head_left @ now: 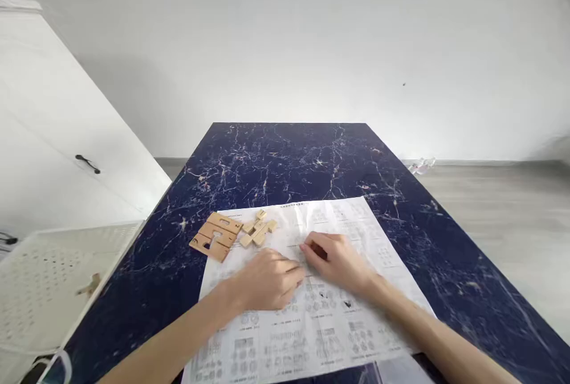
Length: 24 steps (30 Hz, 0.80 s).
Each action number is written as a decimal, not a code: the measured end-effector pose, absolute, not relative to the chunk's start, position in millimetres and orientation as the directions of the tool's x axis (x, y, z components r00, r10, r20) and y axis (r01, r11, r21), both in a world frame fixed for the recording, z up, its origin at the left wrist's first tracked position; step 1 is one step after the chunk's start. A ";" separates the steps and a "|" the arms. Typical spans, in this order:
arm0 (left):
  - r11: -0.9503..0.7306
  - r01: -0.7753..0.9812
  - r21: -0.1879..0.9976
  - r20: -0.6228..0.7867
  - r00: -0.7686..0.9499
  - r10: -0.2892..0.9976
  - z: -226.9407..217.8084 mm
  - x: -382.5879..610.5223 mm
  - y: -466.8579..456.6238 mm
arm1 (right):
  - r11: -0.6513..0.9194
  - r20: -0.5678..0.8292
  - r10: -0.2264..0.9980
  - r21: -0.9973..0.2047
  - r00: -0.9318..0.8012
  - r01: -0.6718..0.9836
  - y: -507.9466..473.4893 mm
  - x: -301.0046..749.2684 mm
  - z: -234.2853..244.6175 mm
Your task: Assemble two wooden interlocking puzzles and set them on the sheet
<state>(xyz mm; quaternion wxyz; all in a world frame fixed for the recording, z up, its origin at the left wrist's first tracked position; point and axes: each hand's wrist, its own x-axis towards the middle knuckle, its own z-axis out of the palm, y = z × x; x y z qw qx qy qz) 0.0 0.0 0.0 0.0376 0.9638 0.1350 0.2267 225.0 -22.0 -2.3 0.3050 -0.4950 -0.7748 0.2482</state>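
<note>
A large printed instruction sheet lies on the table under both hands, with folds and rows of small diagrams. My left hand rests on its middle, palm down, fingers curled under; what they hold, if anything, is hidden. To its right, my right hand is curled with thumb and forefinger drawn together around a dark hollow; I cannot make out anything in them. Beyond my left hand, an assembled cluster of small wooden puzzle blocks sits on the sheet. Flat wooden puzzle plates with numbers and cutouts lie beside it, over the sheet's left edge.
The dark blue marbled table reaches toward a white wall. A white cabinet stands at left. Below it, a white perforated surface carries a small wooden piece. A clear plastic item is at the near edge.
</note>
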 end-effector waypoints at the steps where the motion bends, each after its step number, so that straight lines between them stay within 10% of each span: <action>1: -0.960 0.246 0.134 0.418 0.864 0.279 0.1 -0.5 -0.2 | 0.385 0.225 0.919 -0.686 -0.323 0.617 -21.2 224.1 -1.9; 24: -0.952 0.272 0.142 0.414 0.857 0.306 4.4 -2.8 -1.4 | 0.449 0.292 0.892 -0.660 -0.346 0.602 -20.1 220.3 -1.6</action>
